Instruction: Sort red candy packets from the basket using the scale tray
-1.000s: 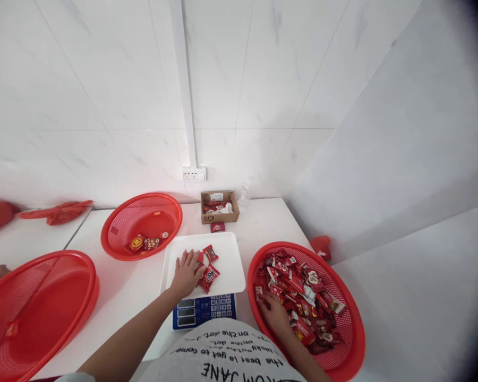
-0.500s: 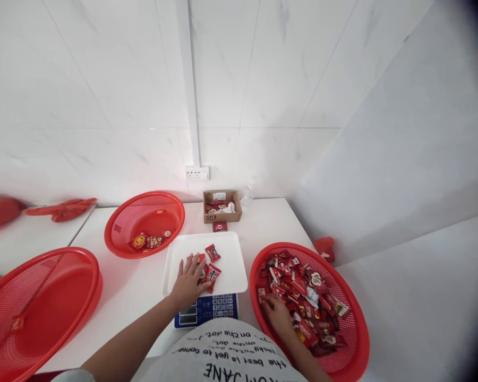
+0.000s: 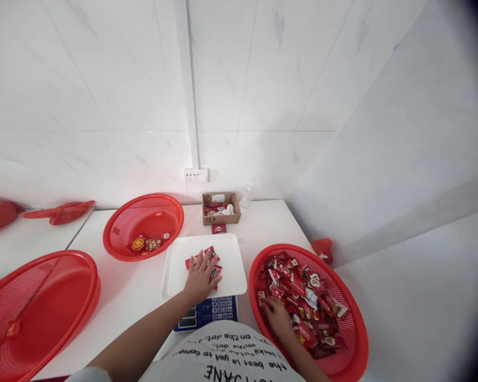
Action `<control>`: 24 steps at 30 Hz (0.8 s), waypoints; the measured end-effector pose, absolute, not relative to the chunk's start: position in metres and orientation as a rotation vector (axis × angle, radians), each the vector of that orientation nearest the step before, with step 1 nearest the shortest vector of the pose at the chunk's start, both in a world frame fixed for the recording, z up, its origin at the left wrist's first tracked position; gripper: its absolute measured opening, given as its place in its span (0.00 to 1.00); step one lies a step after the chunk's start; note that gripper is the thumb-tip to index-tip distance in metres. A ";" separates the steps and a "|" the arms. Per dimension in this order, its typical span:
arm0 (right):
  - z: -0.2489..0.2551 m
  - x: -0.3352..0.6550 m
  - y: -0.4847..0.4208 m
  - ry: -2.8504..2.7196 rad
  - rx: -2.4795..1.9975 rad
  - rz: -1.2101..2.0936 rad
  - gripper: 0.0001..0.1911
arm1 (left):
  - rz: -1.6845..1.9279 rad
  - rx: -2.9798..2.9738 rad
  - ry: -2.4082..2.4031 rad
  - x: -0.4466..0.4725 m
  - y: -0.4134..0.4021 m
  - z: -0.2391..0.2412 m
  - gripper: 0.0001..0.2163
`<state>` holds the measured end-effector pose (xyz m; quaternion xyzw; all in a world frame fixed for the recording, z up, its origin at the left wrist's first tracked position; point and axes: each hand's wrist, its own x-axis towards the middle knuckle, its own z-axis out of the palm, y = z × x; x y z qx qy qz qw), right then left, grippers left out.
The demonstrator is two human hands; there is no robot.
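While my left hand (image 3: 199,276) is lying spread flat on the candy packets (image 3: 217,272) on the scale tray (image 3: 231,254), my right hand (image 3: 276,314), whose grip I cannot tell, is curling into the basket's (image 3: 362,339) light, slippery wrappers (image 3: 302,286), likely best pinched at crimped ends.

tray (image 3: 231,249) on scale (image 3: 207,313), basket (image 3: 358,339) right

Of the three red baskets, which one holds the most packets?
The right basket, with the right hand in it: heaped with packets. The far basket holds a few, the left basket perhaps one.
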<state>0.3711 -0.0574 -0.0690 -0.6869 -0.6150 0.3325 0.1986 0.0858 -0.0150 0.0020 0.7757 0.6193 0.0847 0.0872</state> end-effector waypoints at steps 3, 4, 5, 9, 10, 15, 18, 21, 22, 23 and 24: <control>-0.067 0.371 -0.058 -1.724 -1.935 0.923 0.18 | 0.205 2.392 1.686 0.085 0.001 0.011 0.27; -0.067 0.371 -0.058 -1.724 -1.937 0.923 0.17 | 0.183 2.387 1.672 0.084 0.005 0.012 0.27; -0.066 0.371 -0.058 -1.726 -1.938 0.926 0.17 | 0.164 2.370 1.677 0.083 0.008 0.012 0.26; -0.067 0.371 -0.058 -1.742 -1.958 0.934 0.17 | 0.147 2.265 1.813 0.087 0.010 0.004 0.25; -0.069 0.371 -0.058 -1.737 -1.969 0.929 0.17 | 0.153 2.237 1.861 0.089 0.009 0.002 0.25; -0.076 0.372 -0.058 -1.711 -1.941 0.920 0.17 | 0.206 2.020 2.043 0.098 0.005 0.000 0.25; -0.076 0.373 -0.058 -1.701 -1.905 0.937 0.15 | 0.323 1.885 2.063 0.092 0.010 0.008 0.26; -0.074 0.373 -0.058 -1.664 -1.916 0.949 0.13 | 0.514 1.746 2.098 0.077 0.018 0.021 0.26; -0.073 0.373 -0.058 -1.655 -1.920 0.948 0.12 | 0.572 1.693 2.118 0.070 0.020 0.024 0.26; -0.073 0.373 -0.058 -1.647 -1.922 0.941 0.12 | 0.624 1.644 2.137 0.064 0.021 0.027 0.27; -0.072 0.373 -0.058 -1.640 -1.920 0.930 0.12 | 0.670 1.605 2.148 0.059 0.020 0.028 0.27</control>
